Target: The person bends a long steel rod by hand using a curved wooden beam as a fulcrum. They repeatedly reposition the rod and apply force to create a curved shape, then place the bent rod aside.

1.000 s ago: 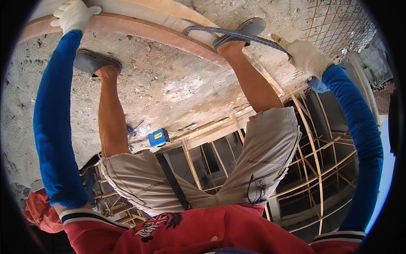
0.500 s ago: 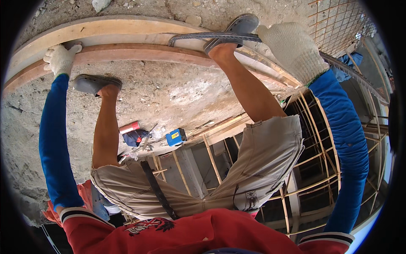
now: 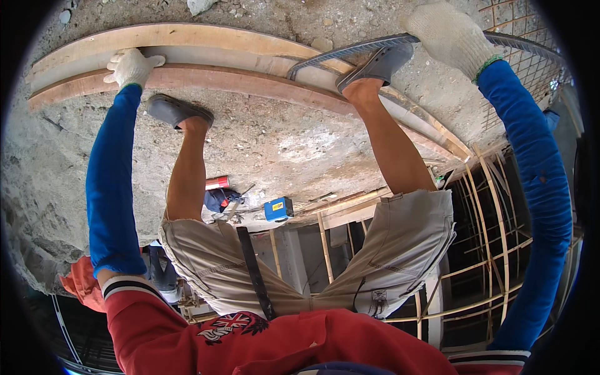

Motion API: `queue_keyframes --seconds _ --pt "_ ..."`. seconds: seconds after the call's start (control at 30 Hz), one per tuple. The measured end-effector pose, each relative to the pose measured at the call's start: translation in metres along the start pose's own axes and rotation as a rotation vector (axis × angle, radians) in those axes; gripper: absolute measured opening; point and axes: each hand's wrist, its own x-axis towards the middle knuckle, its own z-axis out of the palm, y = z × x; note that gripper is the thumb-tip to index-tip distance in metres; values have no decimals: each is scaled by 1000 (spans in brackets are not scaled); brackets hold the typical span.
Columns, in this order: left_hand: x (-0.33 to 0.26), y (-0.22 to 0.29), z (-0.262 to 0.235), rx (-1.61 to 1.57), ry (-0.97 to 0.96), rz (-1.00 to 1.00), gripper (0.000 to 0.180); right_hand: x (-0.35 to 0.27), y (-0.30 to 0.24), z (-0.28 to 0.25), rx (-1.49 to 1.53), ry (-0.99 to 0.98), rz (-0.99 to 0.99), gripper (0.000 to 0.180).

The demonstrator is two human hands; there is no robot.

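My left hand (image 3: 133, 67), in a whitish knit glove, rests with spread fingers across the lower board (image 3: 206, 76) of a curved wooden channel on the ground. The far board (image 3: 181, 34) of that channel runs just beyond the fingertips. At the upper right my right hand (image 3: 451, 39), gloved alike, is closed around a long ribbed steel bar (image 3: 369, 47). The bar's hooked end dips to the channel, left of my right sandal (image 3: 381, 65). Its other end passes out of my fist to the right and curves down. My fingers on the bar are partly hidden.
Wire mesh (image 3: 509, 22) lies at the upper right. Behind my legs are a blue box (image 3: 278, 209), a red cylinder (image 3: 217, 182) and dark cloth (image 3: 219, 200). A ledge edge borders a drop with a bamboo lattice (image 3: 484, 244) at the lower right. My left sandal (image 3: 178, 111) stands beside the channel.
The view has shifted, so most things sit farther right. My right hand has moved up and outward with the steel bar, which now lies more past the sandal's toe. My left hand stays on the channel.
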Motion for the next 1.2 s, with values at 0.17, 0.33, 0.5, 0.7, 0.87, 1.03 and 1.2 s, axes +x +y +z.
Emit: queue_keyframes --seconds 0.17,0.33,0.5,0.7,0.87,1.03,1.2 --pt "-1 -12 18 -13 22 25 112 -22 -62 23 148 15 10 27" --pt "14 -6 46 -2 90 78 114 -55 -162 -13 308 -159 230 31" --pt "9 -6 39 -91 79 125 128 -77 -241 -16 193 -58 338 55" --pt "19 0 71 -92 213 133 132 -59 -280 -48 176 -347 489 59" --pt "20 5 58 -128 228 151 135 -46 -244 -57 100 -180 368 32" --pt "13 -19 61 -91 197 66 133 -16 -188 -60 156 -139 118 24" --pt "13 -1 57 -89 270 138 126 -26 -167 -41 209 -526 264 25"
